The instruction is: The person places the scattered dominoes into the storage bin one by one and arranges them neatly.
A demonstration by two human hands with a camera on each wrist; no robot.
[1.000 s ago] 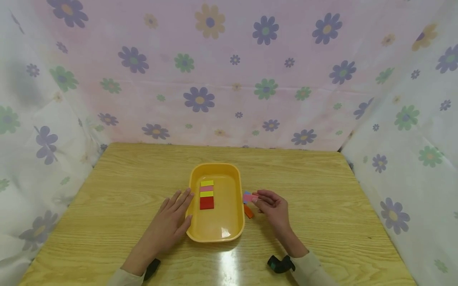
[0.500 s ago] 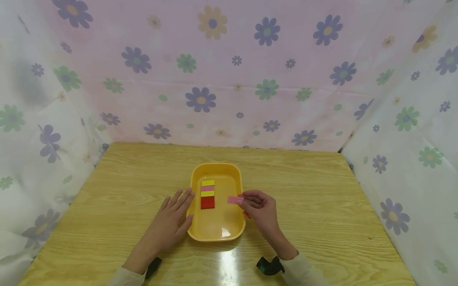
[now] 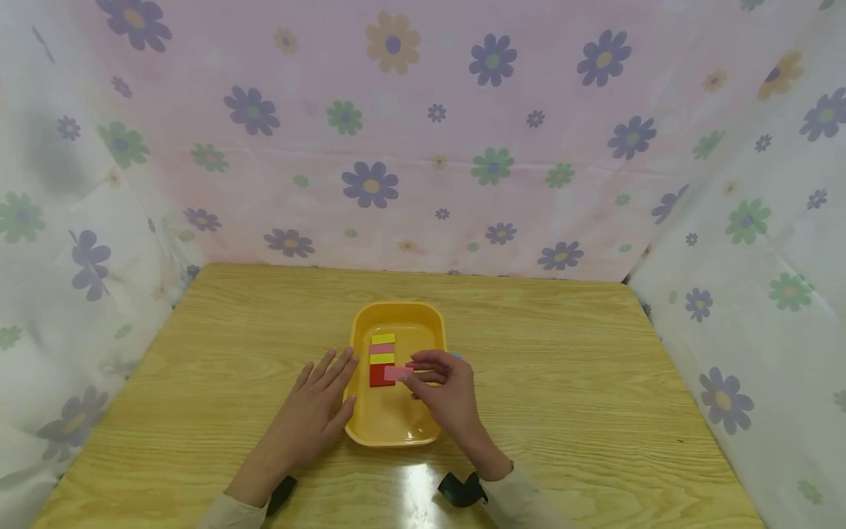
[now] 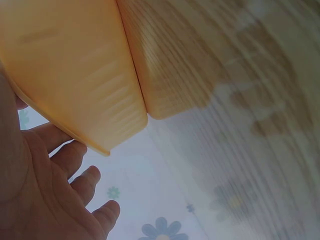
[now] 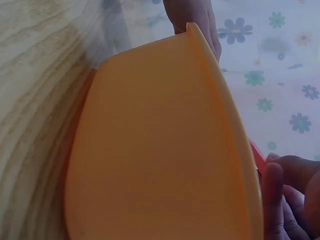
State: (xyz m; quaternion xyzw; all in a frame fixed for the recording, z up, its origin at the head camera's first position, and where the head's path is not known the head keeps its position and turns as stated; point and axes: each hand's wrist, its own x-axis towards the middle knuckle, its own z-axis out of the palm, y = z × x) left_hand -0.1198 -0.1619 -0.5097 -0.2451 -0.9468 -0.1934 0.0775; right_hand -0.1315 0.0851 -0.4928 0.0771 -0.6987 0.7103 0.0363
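Observation:
A yellow plastic tray (image 3: 399, 426) stands on the table in the head view. Inside it lies a column of flat pieces: a yellow piece (image 3: 382, 339), a pink piece (image 3: 382, 349), another yellow piece (image 3: 382, 358) and a red block (image 3: 376, 375). My right hand (image 3: 449, 393) pinches a pink rectangular piece (image 3: 396, 373) between thumb and finger, over the tray, overlapping the red block in view. The fingers of my left hand (image 3: 311, 411) are extended and touch the tray's left rim. In the left wrist view, the left hand (image 4: 55, 185) rests against the tray's outer side.
A bit of a blue piece (image 3: 458, 357) shows just right of the tray, mostly behind my right hand. The wooden table (image 3: 562, 353) is bordered by a flowered cloth (image 3: 423, 147) at the back and sides. Black wrist gear (image 3: 461, 490) sits below the right wrist.
My right hand has moved left from beside the tray to above it, carrying the pink piece towards the red block. The orange piece right of the tray is now hidden. My left hand stays put.

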